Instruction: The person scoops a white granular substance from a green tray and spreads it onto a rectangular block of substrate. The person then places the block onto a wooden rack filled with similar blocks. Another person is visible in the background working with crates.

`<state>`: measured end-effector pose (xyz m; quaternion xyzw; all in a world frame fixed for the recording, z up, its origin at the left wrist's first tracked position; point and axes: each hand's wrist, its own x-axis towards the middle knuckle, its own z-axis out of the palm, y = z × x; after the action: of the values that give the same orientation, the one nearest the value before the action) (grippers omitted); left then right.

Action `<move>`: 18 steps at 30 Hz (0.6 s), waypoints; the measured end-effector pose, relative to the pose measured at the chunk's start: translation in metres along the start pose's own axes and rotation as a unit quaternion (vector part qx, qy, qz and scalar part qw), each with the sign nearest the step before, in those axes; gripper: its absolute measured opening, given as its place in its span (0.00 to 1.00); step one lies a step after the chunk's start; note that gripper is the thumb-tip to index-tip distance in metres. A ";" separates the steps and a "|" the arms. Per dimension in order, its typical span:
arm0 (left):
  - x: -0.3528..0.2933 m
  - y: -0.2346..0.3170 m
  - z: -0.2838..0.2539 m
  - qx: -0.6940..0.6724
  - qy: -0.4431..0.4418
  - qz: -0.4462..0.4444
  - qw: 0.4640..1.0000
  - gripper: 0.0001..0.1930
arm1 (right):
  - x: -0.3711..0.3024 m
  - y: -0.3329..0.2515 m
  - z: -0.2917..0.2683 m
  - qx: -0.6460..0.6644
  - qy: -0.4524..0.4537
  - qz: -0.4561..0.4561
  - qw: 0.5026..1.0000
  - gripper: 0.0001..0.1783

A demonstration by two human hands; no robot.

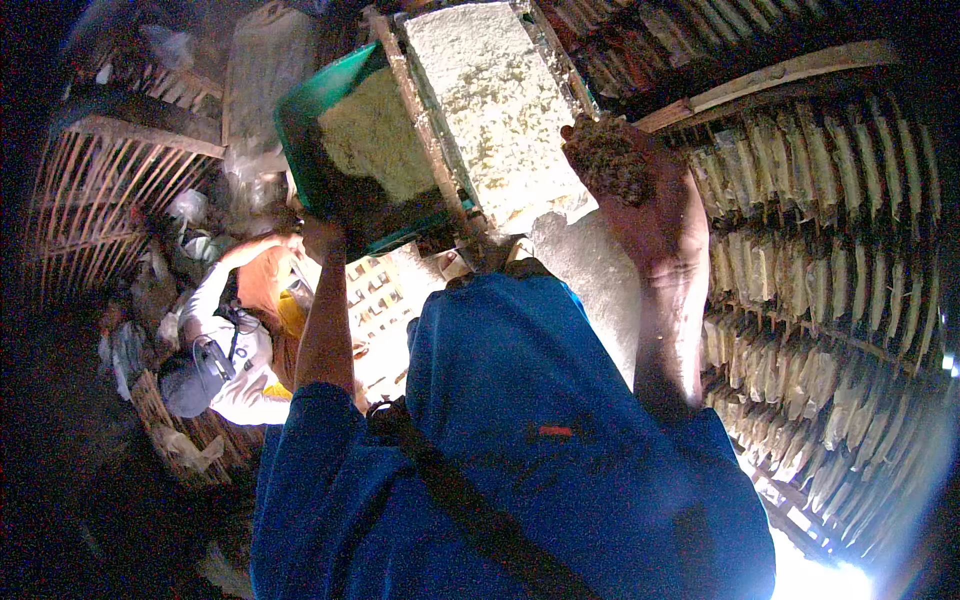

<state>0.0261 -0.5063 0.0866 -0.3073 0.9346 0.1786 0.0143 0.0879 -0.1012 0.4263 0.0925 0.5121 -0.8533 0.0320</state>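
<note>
Palm up at the right edge of a long wood-framed tray (500,110), my right hand (665,215) holds a clump of brown crumbly material (612,160). White, crumbly grain-like material fills the tray. To its left, a green plastic tub (298,120) holds a paler heap of similar grainy stuff (375,140), partly in shadow. My left hand (324,240) is at the tub's near left corner; its fingers are in shadow, so their grip on the rim cannot be made out.
Another person (230,350) in a cap and pale top bends at the left, an arm reaching near my left hand. Slatted wooden racks (120,210) stand behind them. Rows of pale slabs on shelves (800,260) line the right. A perforated crate (375,285) lies below the tub.
</note>
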 end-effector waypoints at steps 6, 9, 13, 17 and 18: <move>0.004 -0.015 0.009 0.003 0.017 0.008 1.000 0.45 | -0.006 -0.008 0.012 0.022 0.054 0.036 0.998 0.18; 0.003 -0.008 0.007 -0.007 -0.007 -0.001 1.000 0.45 | -0.001 0.015 -0.014 0.268 -0.008 0.050 0.962 0.18; -0.002 -0.003 0.000 0.000 -0.011 -0.021 1.000 0.41 | -0.008 0.013 -0.003 0.239 0.064 0.040 0.968 0.17; -0.003 -0.002 -0.001 -0.012 -0.002 0.006 1.000 0.40 | 0.000 0.026 -0.021 0.269 0.097 0.072 0.956 0.18; -0.005 0.000 -0.002 -0.018 0.001 0.011 1.000 0.41 | 0.002 0.029 -0.033 0.290 0.160 0.092 0.939 0.18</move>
<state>0.0301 -0.5043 0.0889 -0.2979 0.9344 0.1954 0.0056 0.0941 -0.0860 0.3855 0.2795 0.2297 -0.9323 0.0000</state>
